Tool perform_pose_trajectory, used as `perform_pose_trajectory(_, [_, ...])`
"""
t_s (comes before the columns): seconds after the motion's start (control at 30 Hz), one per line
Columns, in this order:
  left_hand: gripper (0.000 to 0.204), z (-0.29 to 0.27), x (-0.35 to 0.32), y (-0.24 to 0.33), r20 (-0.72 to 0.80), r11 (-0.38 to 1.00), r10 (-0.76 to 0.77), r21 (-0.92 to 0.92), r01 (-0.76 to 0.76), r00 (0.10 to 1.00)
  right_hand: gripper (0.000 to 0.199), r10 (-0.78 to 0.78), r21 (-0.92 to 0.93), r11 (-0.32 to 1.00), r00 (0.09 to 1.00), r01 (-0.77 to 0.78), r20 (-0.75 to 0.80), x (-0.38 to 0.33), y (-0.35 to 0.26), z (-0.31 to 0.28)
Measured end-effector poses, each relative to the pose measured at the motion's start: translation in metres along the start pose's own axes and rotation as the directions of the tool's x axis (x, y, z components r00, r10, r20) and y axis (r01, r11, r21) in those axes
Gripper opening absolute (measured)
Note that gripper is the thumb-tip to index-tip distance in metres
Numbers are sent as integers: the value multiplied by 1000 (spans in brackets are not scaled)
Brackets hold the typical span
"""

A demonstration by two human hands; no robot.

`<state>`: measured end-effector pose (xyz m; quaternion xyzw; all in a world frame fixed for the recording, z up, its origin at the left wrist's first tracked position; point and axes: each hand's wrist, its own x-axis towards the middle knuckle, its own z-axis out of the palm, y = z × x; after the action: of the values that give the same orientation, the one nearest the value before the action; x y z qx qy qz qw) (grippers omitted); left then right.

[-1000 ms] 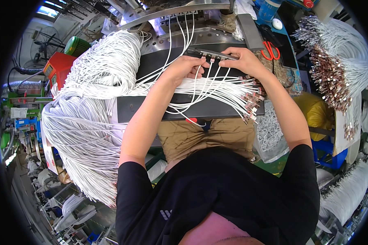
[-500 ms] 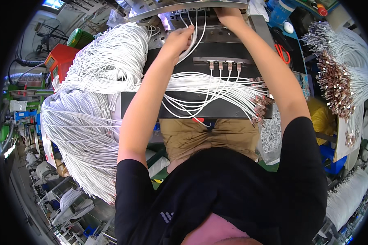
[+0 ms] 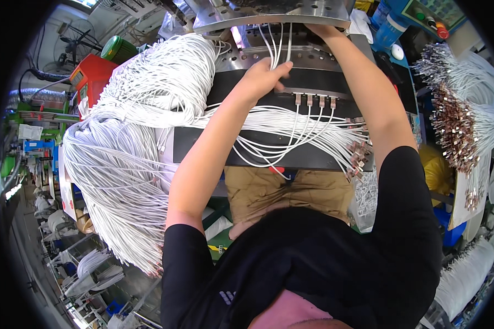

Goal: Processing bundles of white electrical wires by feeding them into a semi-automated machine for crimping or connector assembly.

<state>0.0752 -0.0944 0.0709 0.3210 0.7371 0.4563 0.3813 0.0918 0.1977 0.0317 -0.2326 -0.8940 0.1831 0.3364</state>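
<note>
left hand [image 3: 263, 77] is pinching a few white cables [image 3: 277, 41] running up into the metal machine [image 3: 274, 11]. right hand's tucked under that machine, can't tell its grip.

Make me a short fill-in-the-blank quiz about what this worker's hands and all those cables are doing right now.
1. The left hand pinches thin cables of the colour ____.
2. The right hand reaches under a plate made of shiny ____.
3. The big heap of cables lies on the person's ____ side.
4. The row of connectors clipped in the black fixture numbers ____.

Missing words: white; metal; left; four
</note>
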Motion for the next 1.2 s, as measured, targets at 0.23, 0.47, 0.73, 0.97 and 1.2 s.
perform_pose_trajectory(0.23, [37,-153,-89,15,-521,812,579,301,-499,627,38,-36,101,994,999,37,-5,-13,-6,-6])
perform_pose_trajectory(0.47, [22,-149,-104,-67,-777,802,547,593,71,311,39,-233,-20,972,972,234,27,-114,-22,-44])
perform_pose_trajectory(0.73, [19,-62,-37,-86,-14,183,893,924,-335,449,36,-205,76,979,941,191,270,-193,-36,-138])
perform_pose_trajectory(0.97, [19,-32,-34,-55,-223,358,882,890,-283,415,27,-73,52,997,886,56,458,-210,-27,-135])
perform_pose_trajectory(1.2, [24,60,-67,-39,28,476,723,704,-528,690,27,-252,304,933,953,194,166,-152,-18,-74])
